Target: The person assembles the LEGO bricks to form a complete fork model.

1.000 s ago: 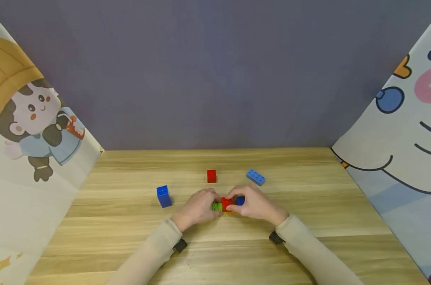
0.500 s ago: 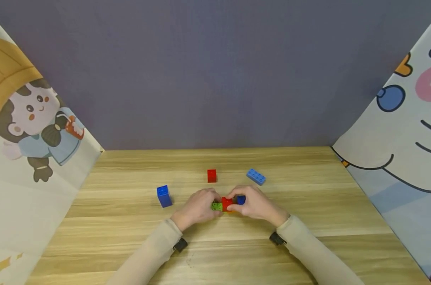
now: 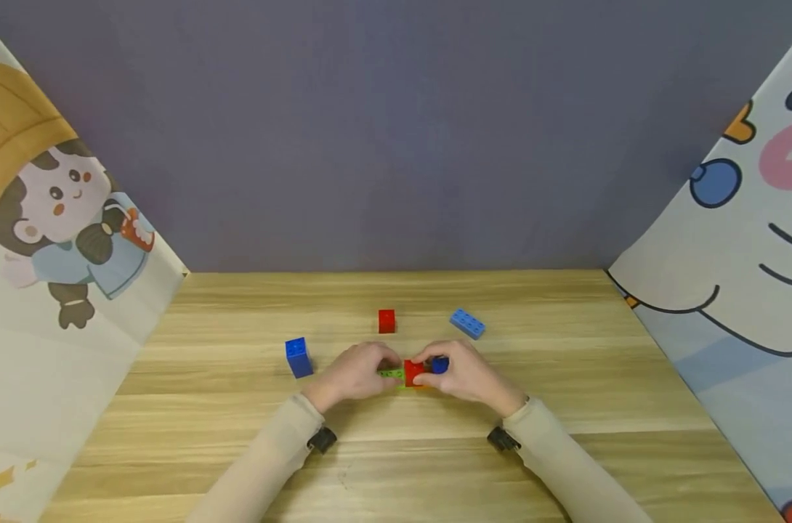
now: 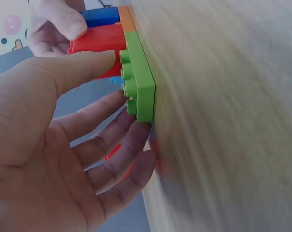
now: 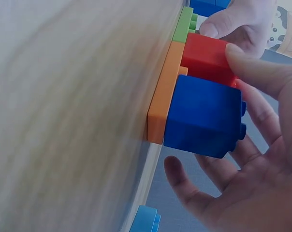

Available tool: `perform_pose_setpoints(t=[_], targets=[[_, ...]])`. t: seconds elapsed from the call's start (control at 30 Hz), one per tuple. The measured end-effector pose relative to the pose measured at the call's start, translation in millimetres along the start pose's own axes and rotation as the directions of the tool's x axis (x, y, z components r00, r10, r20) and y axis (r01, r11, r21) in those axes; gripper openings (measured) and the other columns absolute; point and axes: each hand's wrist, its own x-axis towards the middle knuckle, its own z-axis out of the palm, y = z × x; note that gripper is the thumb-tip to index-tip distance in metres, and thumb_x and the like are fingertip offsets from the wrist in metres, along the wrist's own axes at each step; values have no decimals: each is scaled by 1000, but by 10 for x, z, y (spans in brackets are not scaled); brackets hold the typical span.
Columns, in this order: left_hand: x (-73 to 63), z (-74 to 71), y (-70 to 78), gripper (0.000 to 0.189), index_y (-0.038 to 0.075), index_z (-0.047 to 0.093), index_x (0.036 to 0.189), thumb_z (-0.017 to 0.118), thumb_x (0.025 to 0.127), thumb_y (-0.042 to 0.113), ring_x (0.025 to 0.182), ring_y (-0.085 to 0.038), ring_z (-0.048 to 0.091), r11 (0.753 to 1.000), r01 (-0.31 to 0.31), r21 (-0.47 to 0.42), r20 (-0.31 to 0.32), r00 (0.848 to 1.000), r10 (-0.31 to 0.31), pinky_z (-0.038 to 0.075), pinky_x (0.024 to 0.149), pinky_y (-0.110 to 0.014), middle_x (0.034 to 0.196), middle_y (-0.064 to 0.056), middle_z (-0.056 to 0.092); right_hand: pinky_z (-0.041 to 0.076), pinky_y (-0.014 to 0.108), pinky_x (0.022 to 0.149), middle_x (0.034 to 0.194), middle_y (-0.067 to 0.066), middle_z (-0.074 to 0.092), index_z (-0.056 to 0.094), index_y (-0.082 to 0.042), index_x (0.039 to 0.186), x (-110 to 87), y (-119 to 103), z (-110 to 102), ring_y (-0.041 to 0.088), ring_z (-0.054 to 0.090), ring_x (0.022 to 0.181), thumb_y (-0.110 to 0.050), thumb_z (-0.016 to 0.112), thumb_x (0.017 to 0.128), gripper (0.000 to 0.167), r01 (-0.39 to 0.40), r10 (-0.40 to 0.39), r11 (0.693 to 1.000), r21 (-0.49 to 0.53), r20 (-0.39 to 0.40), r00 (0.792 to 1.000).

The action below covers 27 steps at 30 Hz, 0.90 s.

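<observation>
In the middle of the table lies a low row of toy building bricks: a flat green brick [image 4: 146,87] at the left end and a flat orange brick [image 5: 163,106] at the right. A red brick [image 5: 209,55] stands over their join, and a dark blue brick [image 5: 204,113] sits on the orange one. My right hand [image 3: 464,374] pinches the red brick between thumb and forefinger. My left hand [image 3: 353,374] is loosely spread around the green brick's studded end, its thumb overlapping the red brick in the left wrist view.
A tall blue brick [image 3: 298,358] stands to the left on the wooden table [image 3: 396,465]. Farther back are another red brick [image 3: 386,321] and a light blue eight-stud brick [image 3: 467,324]. A grey panel [image 3: 396,145] rises behind the table, with cartoon-printed panels at both sides.
My left hand has loosened and slid a little left, baring more of the green brick's studs. My right hand keeps its pinch on the red brick.
</observation>
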Motion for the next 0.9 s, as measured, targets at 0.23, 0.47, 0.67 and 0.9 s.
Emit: perform_pose_setpoints(t=[0.23,0.47,0.67,0.9], targets=[[24,-6,-92,25,13,78,119,76,99,28,104,-19,73,999,12,-49,-77,997,-16,60,93,-43,117,-4,79,59,37,98,117,-6,80,82,-20,116,2,0,-2,17,73,112,-28,85,93,25,-32,31,999,4,18,999],[64,-54,-157,25,12,77,119,76,99,27,99,-19,74,996,47,-80,-151,987,-59,62,88,-42,113,-4,80,58,38,97,117,-6,80,82,-20,116,6,-20,-10,16,72,111,-30,86,92,25,-55,54,998,18,24,998],[114,-66,-214,23,14,78,120,76,100,26,94,-15,73,990,72,-120,-209,973,-96,62,86,-40,109,-1,79,58,38,97,116,-5,81,82,-20,116,14,-7,1,15,72,110,-28,86,92,25,-58,58,998,27,24,998],[168,-75,-219,17,13,79,113,77,99,23,90,-14,73,989,73,-131,-313,943,-111,62,82,-37,104,0,80,58,41,101,116,-5,81,82,-20,115,22,13,4,17,73,113,-30,86,92,26,-62,61,997,37,22,998]])
